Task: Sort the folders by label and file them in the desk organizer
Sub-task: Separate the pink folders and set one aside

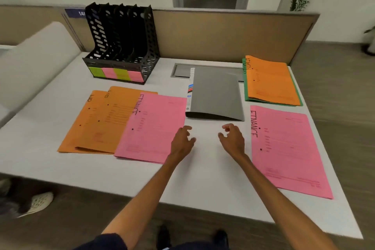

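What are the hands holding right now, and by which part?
Nothing. The left hand and the right hand are both empty, with their fingers loosely curled, over the table just in front of the grey folder.

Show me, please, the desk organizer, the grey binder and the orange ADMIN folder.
desk organizer (119,36), head view, black middle divider.
grey binder (217,93), head view, cover centre.
orange ADMIN folder (272,81), head view, front centre.

An office is indicated. A white desk (203,178) is backed by a tan partition panel (223,34). A black organizer (121,46) and labelled folders (284,148) are set on it.
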